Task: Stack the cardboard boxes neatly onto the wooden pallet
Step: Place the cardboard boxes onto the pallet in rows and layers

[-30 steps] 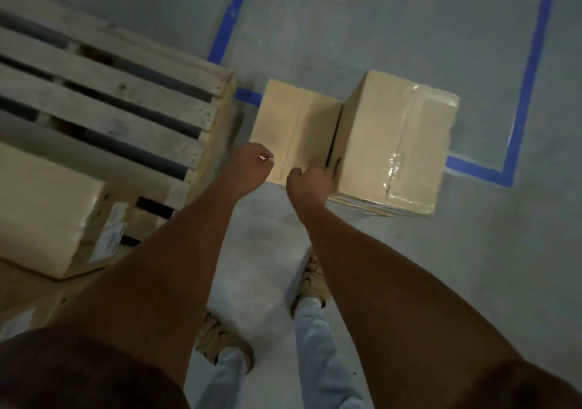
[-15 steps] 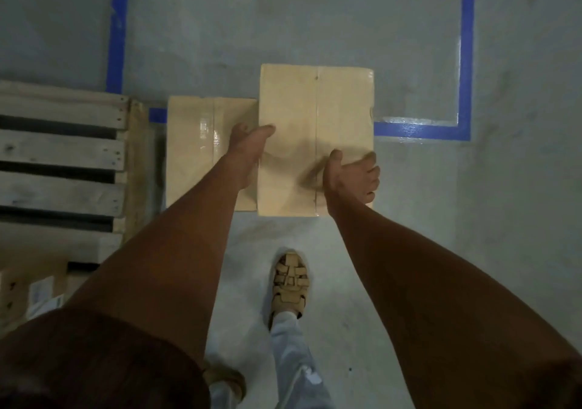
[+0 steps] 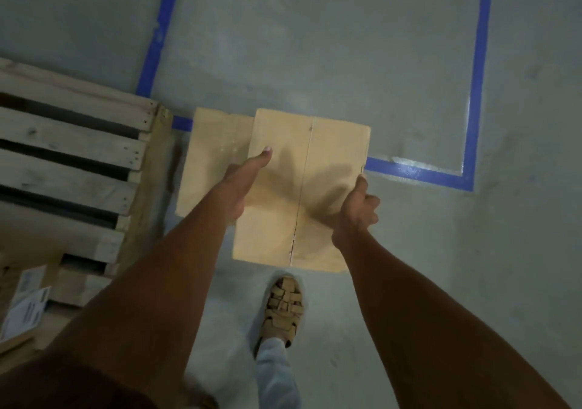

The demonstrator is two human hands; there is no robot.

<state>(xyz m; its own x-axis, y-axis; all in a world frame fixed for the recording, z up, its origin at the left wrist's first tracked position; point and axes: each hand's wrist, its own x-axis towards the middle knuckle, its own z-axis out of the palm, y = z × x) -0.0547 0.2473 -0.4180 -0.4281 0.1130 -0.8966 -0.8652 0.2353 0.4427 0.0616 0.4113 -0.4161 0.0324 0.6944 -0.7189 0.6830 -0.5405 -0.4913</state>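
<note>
The left hand (image 3: 244,185) clasps the left edge of a cardboard box (image 3: 302,188) at frame centre, thumb on top; the right hand (image 3: 357,210) clamps its right edge. A second box (image 3: 214,163) lies just left, beside the wooden pallet (image 3: 72,156). Bare concrete floor (image 3: 315,46) inside blue tape (image 3: 477,77) lies above and right.

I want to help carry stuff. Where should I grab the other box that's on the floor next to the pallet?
Probably by its two long side walls, one hand on each, reaching down from above. The floor box lies flat with only its top showing, so there is no handle or open flap. Its right side is hidden under the lifted box, gripped by the left hand and right hand; the wooden pallet stands close on its left.
</note>
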